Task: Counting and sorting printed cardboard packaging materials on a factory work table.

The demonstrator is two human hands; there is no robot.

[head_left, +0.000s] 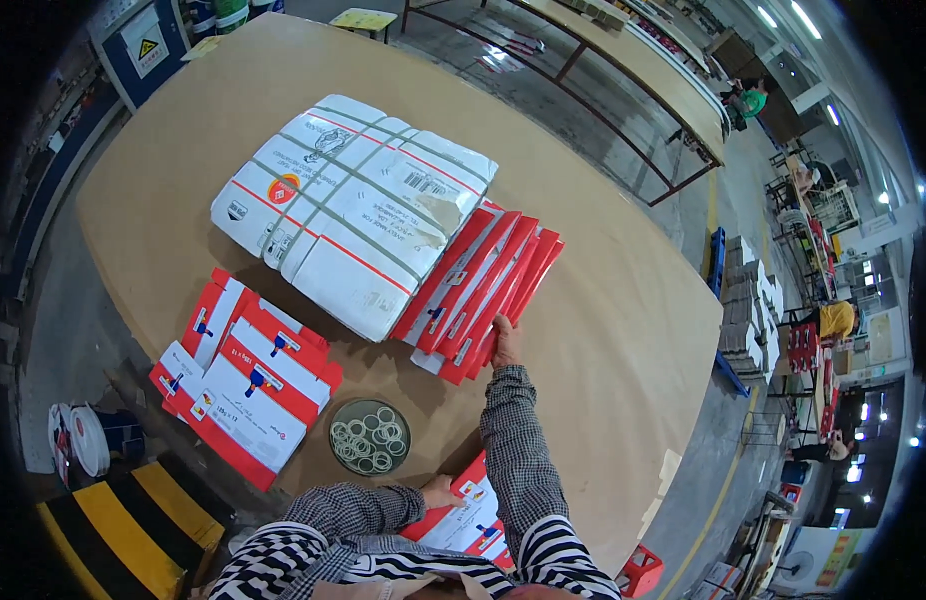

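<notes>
My right hand reaches forward and is closed on the near right edge of a fanned pile of red and white flat cartons. That pile lies against a big white strapped bundle. Close to my body, my left hand grips the upper left edge of another red and white flat carton, partly covered by my right sleeve. Its fingers are only partly visible. A round dish of pale rubber rings sits left of my hands. Further left lies a loose stack of flat printed cartons.
Everything rests on a wide brown-covered table. A yellow and black striped block and a white bucket stand at lower left. A red stool is by the near right edge. Beyond are a long workbench and stacked cartons on a blue pallet.
</notes>
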